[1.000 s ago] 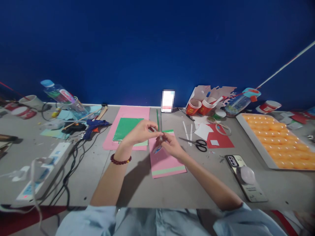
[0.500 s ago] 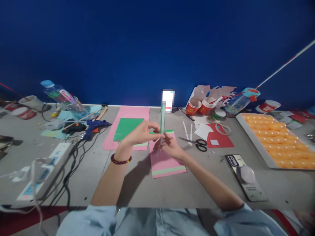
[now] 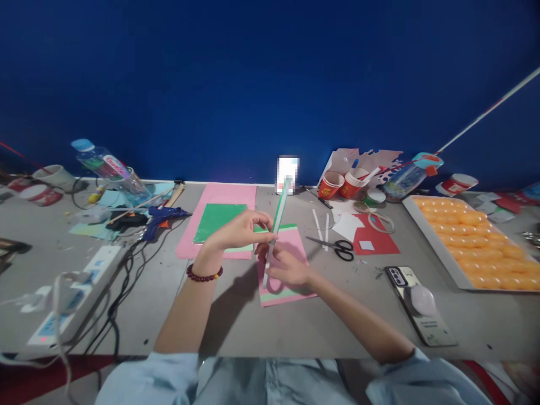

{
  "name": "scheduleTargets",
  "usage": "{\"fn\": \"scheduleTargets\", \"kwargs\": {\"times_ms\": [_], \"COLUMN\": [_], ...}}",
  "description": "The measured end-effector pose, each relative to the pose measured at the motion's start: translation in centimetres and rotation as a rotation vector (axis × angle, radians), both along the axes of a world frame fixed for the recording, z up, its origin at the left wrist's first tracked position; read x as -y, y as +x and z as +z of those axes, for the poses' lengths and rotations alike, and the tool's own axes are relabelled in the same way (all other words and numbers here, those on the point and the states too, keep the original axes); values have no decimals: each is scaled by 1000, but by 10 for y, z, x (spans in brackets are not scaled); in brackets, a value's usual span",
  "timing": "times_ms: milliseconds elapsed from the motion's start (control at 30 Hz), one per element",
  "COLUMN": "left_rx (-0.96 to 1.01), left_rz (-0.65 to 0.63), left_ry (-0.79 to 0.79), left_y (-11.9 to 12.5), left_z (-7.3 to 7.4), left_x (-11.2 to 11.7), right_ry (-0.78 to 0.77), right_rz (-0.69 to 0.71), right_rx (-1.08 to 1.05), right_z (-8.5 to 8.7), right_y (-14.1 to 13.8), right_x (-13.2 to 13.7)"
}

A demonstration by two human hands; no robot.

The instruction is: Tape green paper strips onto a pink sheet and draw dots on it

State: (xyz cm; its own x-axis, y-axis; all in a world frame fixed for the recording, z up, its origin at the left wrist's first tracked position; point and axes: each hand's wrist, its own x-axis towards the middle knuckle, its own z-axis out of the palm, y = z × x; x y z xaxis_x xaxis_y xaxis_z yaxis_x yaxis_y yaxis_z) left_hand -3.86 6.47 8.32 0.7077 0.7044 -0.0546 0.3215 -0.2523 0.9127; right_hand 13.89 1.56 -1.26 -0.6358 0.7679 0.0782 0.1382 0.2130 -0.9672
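A long, thin green strip with a white face [image 3: 280,211] stands tilted above the table, its top leaning away from me. My left hand [image 3: 248,229], with a dark red bead bracelet [image 3: 205,274] at its wrist, pinches the strip near the middle between thumb and fingers. Lower down, my right hand [image 3: 291,267] has its thumb and fingers closed around the strip's lower part. Below both hands lies a pink sheet [image 3: 300,256] with a pale green band near its front edge and green along its back edge.
Black-handled scissors [image 3: 342,249], white strips [image 3: 317,225] and red paper [image 3: 379,239] lie to the right. Beyond are a phone [image 3: 422,320] and a tray of orange balls [image 3: 468,289]. Green sheets [image 3: 219,221], a blue glue gun [image 3: 162,216] and a power strip [image 3: 80,292] lie left.
My right hand has slid down along the strip, away from my left fingertips. The strip's lower end has come toward me and it leans more.
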Motion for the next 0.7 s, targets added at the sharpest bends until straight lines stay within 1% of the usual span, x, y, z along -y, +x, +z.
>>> {"fn": "scheduleTargets", "kwargs": {"times_ms": [67,133,233,333,500,600,700], "left_rx": [-13,-29,-44,-69,-62,-47,-31], "left_rz": [-11,-13,2,-19,-16,-22,-7], "left_ry": [-17,-3,96,149,196,166,41], "left_y": [0,-1,-2,-2,-1,-1,0], "left_z": [0,-2,-4,-7,-12,-13,-14], "left_x": [-1,-2,-5,-7,-11,-12,-13], "right_ry": [40,59,-4,-38,80,110,108], "right_rz": [15,-16,-82,-95,-210,-257,-322], "right_rx": [15,27,71,85,111,32,-72], "right_z": [0,-2,-8,-11,-11,-12,-13], "right_y": [-2,-4,-7,-8,-8,-10,-11], "right_x": [0,1,4,10,18,21,23]}}
